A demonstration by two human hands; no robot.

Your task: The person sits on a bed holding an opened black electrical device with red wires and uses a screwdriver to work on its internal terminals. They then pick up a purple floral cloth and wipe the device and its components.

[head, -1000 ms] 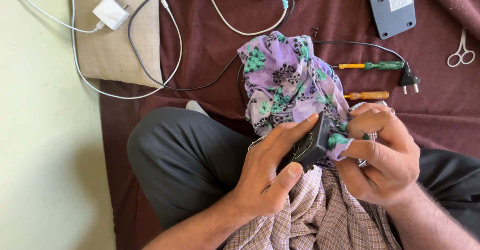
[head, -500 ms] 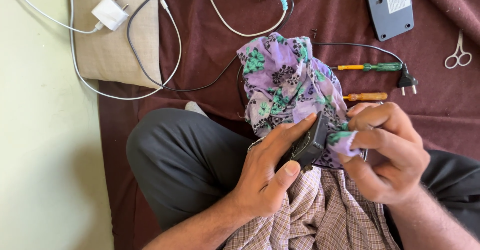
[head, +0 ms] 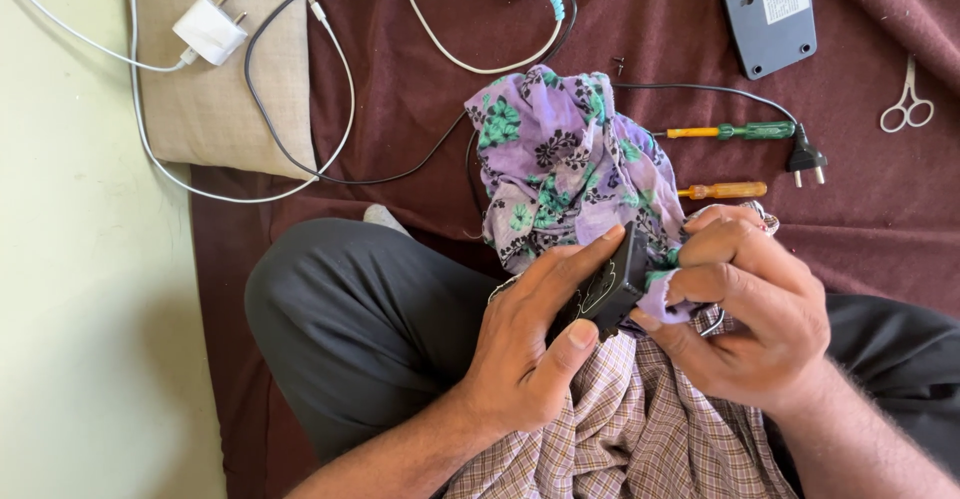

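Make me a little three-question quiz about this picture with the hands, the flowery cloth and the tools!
1. True or false: the left hand holds a small black box.
2. What does the right hand press against the black box?
A. the purple flowery cloth
B. a sponge
C. a paintbrush
3. How many screwdrivers lie on the dark red blanket, and what colours are their handles?

Key
1. True.
2. A.
3. Two: the green screwdriver and the orange screwdriver.
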